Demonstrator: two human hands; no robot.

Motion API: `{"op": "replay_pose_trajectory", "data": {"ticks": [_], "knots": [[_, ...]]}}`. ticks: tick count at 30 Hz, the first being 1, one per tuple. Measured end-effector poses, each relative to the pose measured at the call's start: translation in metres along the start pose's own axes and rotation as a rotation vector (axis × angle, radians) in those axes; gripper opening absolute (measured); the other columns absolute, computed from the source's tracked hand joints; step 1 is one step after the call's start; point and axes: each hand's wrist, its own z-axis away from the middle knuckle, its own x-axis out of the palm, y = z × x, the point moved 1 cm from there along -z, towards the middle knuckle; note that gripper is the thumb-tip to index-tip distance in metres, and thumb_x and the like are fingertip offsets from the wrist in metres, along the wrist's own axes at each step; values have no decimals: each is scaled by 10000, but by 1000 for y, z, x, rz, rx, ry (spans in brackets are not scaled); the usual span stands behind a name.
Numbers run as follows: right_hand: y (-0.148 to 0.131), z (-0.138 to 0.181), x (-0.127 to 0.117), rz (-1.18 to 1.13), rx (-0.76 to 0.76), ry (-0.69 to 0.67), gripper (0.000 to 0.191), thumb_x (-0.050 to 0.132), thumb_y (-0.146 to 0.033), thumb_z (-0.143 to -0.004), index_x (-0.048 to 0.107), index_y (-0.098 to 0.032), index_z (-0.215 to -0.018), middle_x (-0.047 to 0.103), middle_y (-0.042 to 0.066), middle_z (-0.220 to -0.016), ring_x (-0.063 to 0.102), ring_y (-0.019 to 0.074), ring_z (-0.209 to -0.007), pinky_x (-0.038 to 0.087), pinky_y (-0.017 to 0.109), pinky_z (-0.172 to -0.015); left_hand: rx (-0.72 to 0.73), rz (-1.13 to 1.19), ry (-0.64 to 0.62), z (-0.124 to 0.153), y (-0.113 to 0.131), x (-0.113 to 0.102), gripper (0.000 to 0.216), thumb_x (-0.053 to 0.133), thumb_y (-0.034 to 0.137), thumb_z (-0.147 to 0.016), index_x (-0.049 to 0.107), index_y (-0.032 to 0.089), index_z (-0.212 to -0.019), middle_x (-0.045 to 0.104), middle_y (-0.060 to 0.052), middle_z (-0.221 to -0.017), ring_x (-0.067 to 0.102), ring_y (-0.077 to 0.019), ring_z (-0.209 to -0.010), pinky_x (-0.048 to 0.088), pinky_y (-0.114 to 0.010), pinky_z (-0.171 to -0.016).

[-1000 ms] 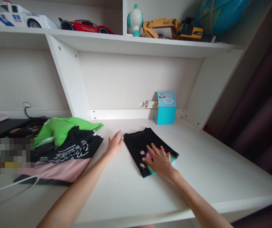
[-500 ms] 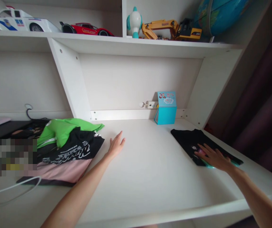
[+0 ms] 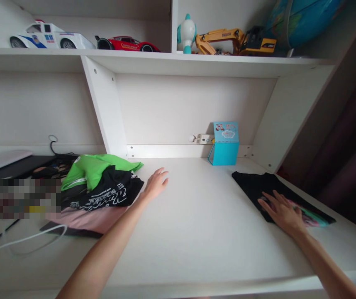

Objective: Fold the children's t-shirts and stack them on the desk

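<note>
Head view: you look down on both of your grips over the white table (image 3: 190, 236), well apart from each other.
Right grip: your right grip (image 3: 285, 214) lies palm down with fingers spread; it pinches nothing and appears to rest on the cloth.
Black shirt: the folded black shirt (image 3: 252, 182) is directly under your right grip, its neckline side beyond your fingers and its pink and green print (image 3: 310, 216) showing beside your palm on the right.
Pressure: light, even contact through the whole palm should suit thin cloth best; digging in with fingertips could ruck the folds or pull the layers apart.
Table edge: the right edge runs near the shirt's right side, past your right grip, so a further push that way could hang a corner over.
Left grip: your left grip (image 3: 156, 183) is spread loosely, holding nothing; whether its fingertips touch the table, you cannot tell from here.
Clothes pile: just left of your left grip lie a green garment (image 3: 97, 166), a black garment with white lettering (image 3: 111, 193) and pink cloth (image 3: 103, 218); mind your forearm, which could brush them.
Calendar: the blue calendar (image 3: 226, 151) stands beyond your right grip, to its left, apart from the shirt.
</note>
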Motion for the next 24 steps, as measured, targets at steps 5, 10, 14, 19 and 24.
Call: {"op": "replay_pose_trajectory", "data": {"ticks": [5,10,14,19,24], "knots": [[5,4,-8,-58,-56,172,569,247,-601,-791,604,-209,-995,498,112,-1232,455,301,-1113,306,518,-914,-288,-234,86,-9,-50,-87,246,461,212,-810,611,163,-1000,595,-97,-1035,519,-269,-1036,416,-416,-885],[5,2,-3,-91,-108,222,495,280,-555,-786,612,-199,-875,547,120,-1154,497,292,-1055,355,465,-881,-501,-284,-27,20,-97,-137,207,700,187,-572,618,113,-748,647,-116,-900,548,-329,-969,430,-505,-795],[4,1,-1,-103,-119,227,459,305,-524,-783,609,-189,-865,552,126,-1138,509,287,-1029,371,447,-861,-586,-284,-73,34,-103,-146,93,634,115,-609,565,137,-551,653,-72,-705,604,-291,-893,438,-491,-781],[-6,4,-14,-107,-155,297,418,306,-455,-806,618,-180,-845,570,121,-1087,522,277,-990,372,440,-862,-507,-263,193,26,-74,-176,117,529,146,-738,640,158,-705,620,-75,-791,594,-283,-882,416,-514,-820],[-87,8,-51,-315,-349,196,359,346,-407,-837,609,-171,-901,559,127,-1090,511,255,-1023,385,389,-889,9,595,685,6,2,-200,180,527,359,-815,613,214,-879,569,-36,-919,599,-155,-739,507,-328,-754]]}}
